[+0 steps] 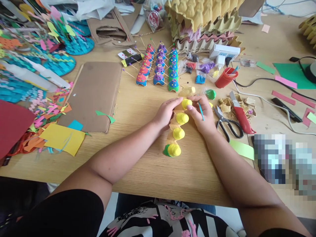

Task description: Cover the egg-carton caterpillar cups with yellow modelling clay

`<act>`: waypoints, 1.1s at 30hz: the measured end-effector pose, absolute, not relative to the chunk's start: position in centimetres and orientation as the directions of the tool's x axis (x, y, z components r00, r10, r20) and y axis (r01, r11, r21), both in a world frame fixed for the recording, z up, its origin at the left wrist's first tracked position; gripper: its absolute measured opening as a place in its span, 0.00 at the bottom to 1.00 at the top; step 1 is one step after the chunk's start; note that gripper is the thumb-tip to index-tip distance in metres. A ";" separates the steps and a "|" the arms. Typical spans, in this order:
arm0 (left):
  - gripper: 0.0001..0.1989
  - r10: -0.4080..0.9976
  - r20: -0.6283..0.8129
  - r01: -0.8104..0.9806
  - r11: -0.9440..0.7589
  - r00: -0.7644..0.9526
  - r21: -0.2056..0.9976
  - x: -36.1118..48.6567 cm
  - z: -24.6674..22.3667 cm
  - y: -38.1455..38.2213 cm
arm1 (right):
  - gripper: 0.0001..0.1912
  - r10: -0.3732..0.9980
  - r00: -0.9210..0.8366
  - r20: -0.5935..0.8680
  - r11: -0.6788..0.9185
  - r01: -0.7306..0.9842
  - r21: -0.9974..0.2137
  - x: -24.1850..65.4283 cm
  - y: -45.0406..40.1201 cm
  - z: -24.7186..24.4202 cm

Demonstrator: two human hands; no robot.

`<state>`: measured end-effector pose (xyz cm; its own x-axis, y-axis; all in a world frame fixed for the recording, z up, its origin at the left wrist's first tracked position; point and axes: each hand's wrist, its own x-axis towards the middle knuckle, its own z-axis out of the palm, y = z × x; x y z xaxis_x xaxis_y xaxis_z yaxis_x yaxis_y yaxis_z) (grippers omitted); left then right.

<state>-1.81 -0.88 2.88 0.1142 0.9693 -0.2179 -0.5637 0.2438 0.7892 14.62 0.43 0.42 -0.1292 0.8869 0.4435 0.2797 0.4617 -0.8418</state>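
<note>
A strip of egg carton (pixel 174 126) stretches toward me over the table, its bumps capped with yellow clay (pixel 178 134). Green clay (pixel 166 150) covers part of its near end. My left hand (pixel 165 113) grips the strip's left side close to the far end. From the right, my right hand (pixel 204 113) presses its thumb against the farthest yellow cap (pixel 187 104). A thin blue stick (pixel 201 111) is tucked in the right hand's fingers. Just beyond the hands shows a pale, bare-looking carton piece (pixel 186 91). Parts of the fingers are hidden behind the strip.
Decorated carton strips in red (pixel 141 79), purple (pixel 158 78) and green (pixel 173 84) stand behind. Scissors (pixel 228 123), a red-handled cutter (pixel 240 115) and a red cup (pixel 225 77) lie rightward. Cardboard (pixel 95 95) and paper scraps (pixel 63 138) are left; egg trays (pixel 204 16) rise behind.
</note>
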 end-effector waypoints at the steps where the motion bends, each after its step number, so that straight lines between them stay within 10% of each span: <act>1: 0.11 0.967 -0.226 -0.565 0.254 0.120 0.785 -1.9 2.8 -0.8 | 0.21 0.880 -0.137 0.455 0.475 0.301 -0.827 14.7 0.5 0.6; 33: 0.12 0.836 -0.455 -0.593 0.542 0.308 0.595 -2.7 2.5 0.2 | 0.21 0.818 -0.177 0.547 0.570 0.368 -0.735 14.3 0.3 1.3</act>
<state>-2.71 0.18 2.53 0.3082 0.8356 -0.4547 -0.5932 0.5425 0.5948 14.28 0.28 1.28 -0.1770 0.8185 0.5466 0.3677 0.5701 -0.7347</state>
